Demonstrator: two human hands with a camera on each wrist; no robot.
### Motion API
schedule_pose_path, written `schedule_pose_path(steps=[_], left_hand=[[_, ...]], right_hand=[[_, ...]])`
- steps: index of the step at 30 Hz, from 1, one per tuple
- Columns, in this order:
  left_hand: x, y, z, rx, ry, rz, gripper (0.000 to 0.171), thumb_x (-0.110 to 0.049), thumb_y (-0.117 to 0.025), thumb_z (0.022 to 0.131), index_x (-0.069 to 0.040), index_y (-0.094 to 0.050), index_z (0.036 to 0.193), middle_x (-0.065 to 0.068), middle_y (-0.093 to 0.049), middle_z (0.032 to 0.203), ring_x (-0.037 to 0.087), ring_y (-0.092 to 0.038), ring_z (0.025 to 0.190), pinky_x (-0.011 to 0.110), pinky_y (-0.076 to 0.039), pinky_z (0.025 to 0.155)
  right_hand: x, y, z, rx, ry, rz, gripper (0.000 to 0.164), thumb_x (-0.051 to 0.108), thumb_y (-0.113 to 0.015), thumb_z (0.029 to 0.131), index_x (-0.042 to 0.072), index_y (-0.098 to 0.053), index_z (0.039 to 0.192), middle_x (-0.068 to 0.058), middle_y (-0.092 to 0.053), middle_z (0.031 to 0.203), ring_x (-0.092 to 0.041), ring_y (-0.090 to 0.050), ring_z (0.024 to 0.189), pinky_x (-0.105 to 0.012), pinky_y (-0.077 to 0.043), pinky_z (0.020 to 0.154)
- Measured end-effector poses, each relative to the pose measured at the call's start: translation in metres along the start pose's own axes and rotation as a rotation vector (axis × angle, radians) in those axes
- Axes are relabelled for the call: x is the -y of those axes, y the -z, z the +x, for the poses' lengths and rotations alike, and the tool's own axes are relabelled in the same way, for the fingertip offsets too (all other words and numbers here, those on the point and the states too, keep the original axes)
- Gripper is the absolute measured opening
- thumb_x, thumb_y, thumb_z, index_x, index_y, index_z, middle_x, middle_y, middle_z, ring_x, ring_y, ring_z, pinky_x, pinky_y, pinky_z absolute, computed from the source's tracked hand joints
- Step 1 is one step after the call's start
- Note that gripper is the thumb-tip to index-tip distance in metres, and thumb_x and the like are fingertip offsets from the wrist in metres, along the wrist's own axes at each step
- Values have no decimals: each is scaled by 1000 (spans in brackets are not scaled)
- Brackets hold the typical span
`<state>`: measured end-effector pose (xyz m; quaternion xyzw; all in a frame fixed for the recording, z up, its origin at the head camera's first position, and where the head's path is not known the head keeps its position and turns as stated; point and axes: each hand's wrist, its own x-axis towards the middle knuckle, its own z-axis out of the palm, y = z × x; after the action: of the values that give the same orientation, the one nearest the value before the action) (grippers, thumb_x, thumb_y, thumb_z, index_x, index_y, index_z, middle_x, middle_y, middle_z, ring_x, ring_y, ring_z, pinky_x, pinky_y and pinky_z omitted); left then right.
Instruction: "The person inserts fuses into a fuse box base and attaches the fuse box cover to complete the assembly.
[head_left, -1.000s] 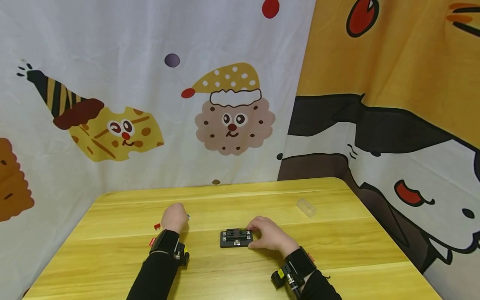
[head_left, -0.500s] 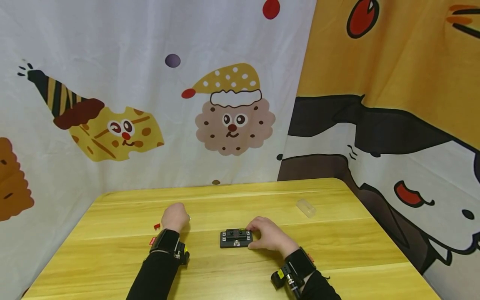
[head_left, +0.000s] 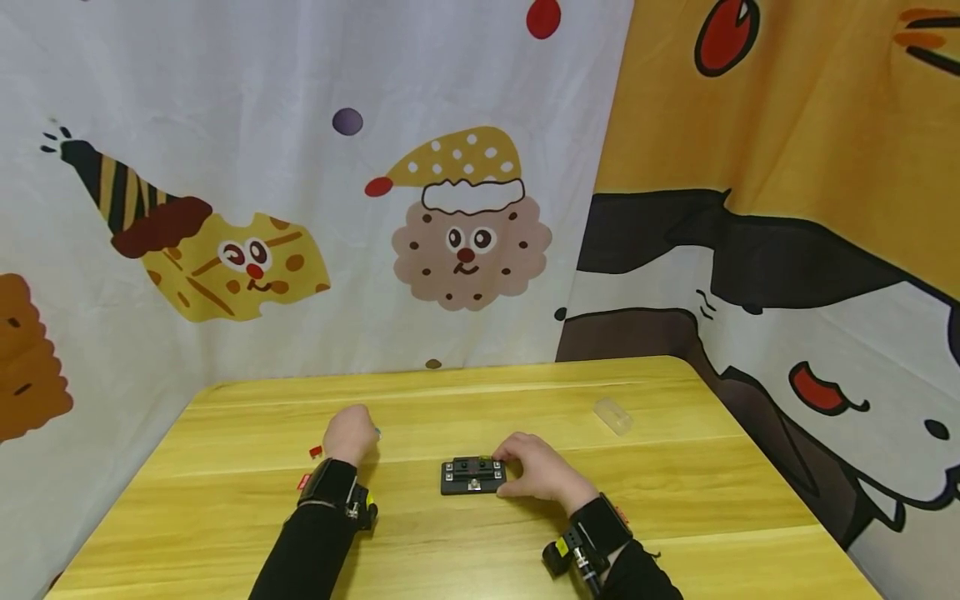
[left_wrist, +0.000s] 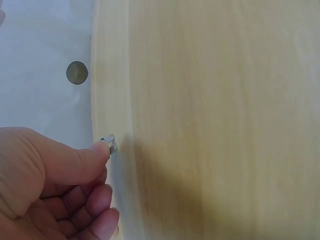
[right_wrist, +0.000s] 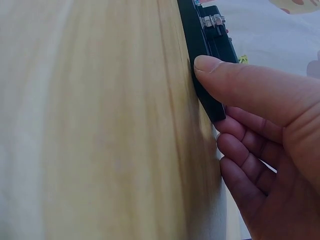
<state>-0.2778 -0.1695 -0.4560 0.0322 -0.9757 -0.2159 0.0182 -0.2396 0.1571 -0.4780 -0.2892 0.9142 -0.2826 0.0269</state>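
Observation:
Between thumb and forefinger, my left hand (head_left: 350,435) pinches a small shiny metal piece (left_wrist: 113,144), held over the table in the left wrist view. Its exact kind is too small and partly covered to tell. On the table's middle lies a black rectangular base (head_left: 473,487) with a raised black block and metal terminals at its corners and front. My right hand (head_left: 543,471) grips this base by its right end, thumb on the near side, as the right wrist view also shows. The other right fingers curl below the plate's edge.
Two small red pieces lie beside the left wrist, one farther off (head_left: 316,452) and one nearer (head_left: 303,481). A clear plastic box (head_left: 613,416) sits at the back right of the wooden table (head_left: 420,550). A printed cloth (head_left: 300,167) hangs behind.
Both hands stay almost where they were, and the black base has not moved. Only the visible bit of the small piece at my left fingertips looks slightly different.

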Motion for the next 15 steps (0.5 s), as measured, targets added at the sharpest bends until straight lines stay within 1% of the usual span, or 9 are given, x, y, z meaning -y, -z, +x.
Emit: schedule_pose_path(steps=[4, 8, 11, 13, 15], left_hand=[[2, -1, 1, -15, -15, -14, 24, -5, -73, 83, -7, -61, 62, 5, -58, 68, 25, -57, 66, 44, -52, 65], [3, -2, 1, -26, -35, -21, 22, -3, -72, 80, -8, -60, 62, 3, -56, 64, 22, -54, 62, 40, -48, 62], [3, -2, 0, -20, -31, -49, 25, -1, -70, 80, -8, -57, 59, 2, -52, 61, 21, -49, 59, 37, -44, 59], [2, -1, -1, -27, -32, -64, 24, -2, -70, 79, -9, -57, 60, 1, -52, 62, 20, -49, 59, 36, -44, 59], [0, 0, -2, -35, -39, -84, 20, -2, -71, 79, -8, -59, 63, 2, -54, 64, 21, -51, 61, 38, -45, 61]], right_hand=[[-1, 0, 1, 2, 6, 0, 44, 24, -88, 74, 10, -68, 110, 0, -61, 107, -21, -57, 102, -42, -45, 94], [-2, 0, 1, 1, 16, -2, 44, 24, -88, 73, 10, -68, 110, 0, -61, 107, -22, -58, 102, -42, -45, 94], [-2, -1, 1, -1, 18, -2, 44, 24, -88, 73, 10, -68, 109, 0, -61, 107, -22, -58, 101, -42, -45, 94], [-1, -1, 1, -2, 14, -3, 44, 24, -88, 73, 10, -68, 109, 0, -61, 107, -22, -58, 101, -42, -45, 94], [-1, -1, 1, -2, 11, -1, 44, 24, -88, 73, 10, -68, 109, 0, -61, 107, -22, -58, 101, -42, -45, 94]])
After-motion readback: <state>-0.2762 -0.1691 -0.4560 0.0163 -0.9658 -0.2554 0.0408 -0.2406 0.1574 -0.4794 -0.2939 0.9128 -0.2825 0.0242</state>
